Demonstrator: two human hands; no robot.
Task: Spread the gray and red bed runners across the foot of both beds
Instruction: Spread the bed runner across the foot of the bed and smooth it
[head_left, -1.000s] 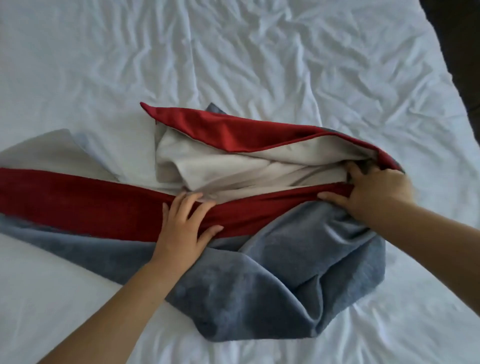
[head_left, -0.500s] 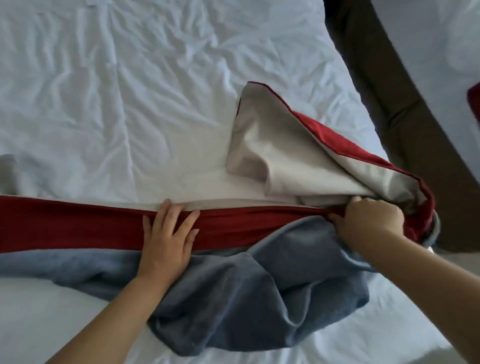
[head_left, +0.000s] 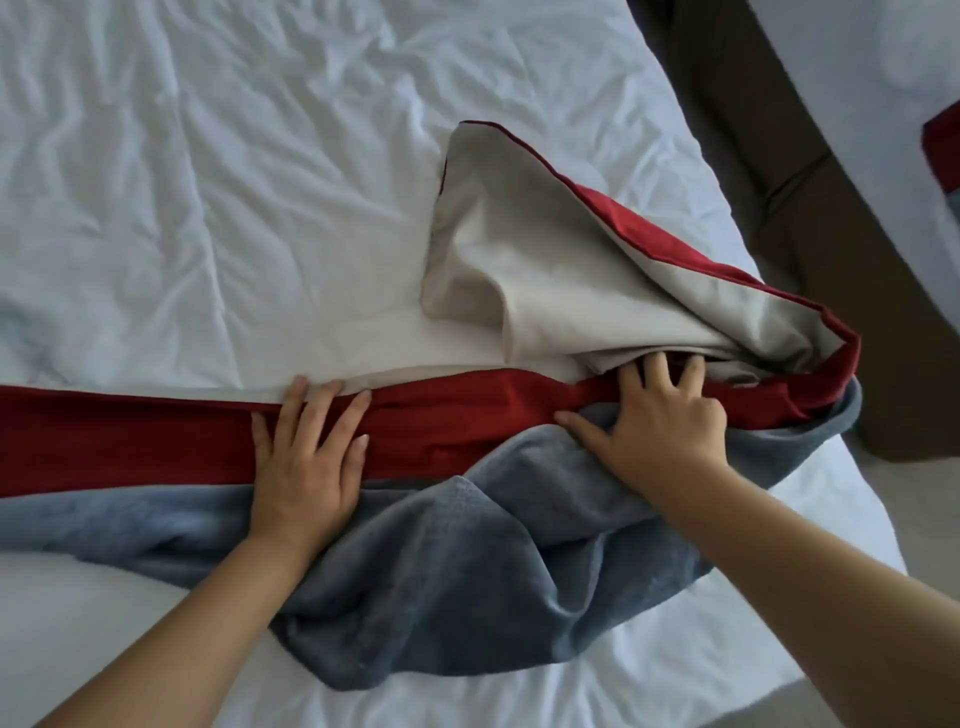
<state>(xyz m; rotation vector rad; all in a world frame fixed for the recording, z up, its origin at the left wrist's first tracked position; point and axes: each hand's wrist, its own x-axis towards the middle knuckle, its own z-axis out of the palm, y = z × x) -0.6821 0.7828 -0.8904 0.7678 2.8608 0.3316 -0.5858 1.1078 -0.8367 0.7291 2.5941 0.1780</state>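
Note:
A bed runner with a red band (head_left: 441, 426), a gray plush side (head_left: 467, 597) and a beige lining (head_left: 519, 260) lies across the near end of a white bed (head_left: 208, 182). Its left part lies straight. Its right end is folded back and bunched near the bed's right edge, lining up. My left hand (head_left: 306, 467) presses flat on the red band. My right hand (head_left: 660, 421) rests on the red and gray cloth with fingers spread, its fingertips tucked under the beige fold.
A second white bed (head_left: 857, 62) stands at the upper right, with a piece of another red and gray runner (head_left: 943, 145) at its edge. A brown gap of floor (head_left: 779, 156) separates the beds. The near bed's sheet is wrinkled.
My right hand has loosened from a fist on the bunched end to spread fingers. The folded end has shifted toward the bed's right edge. My left hand stays pressed on the red band.

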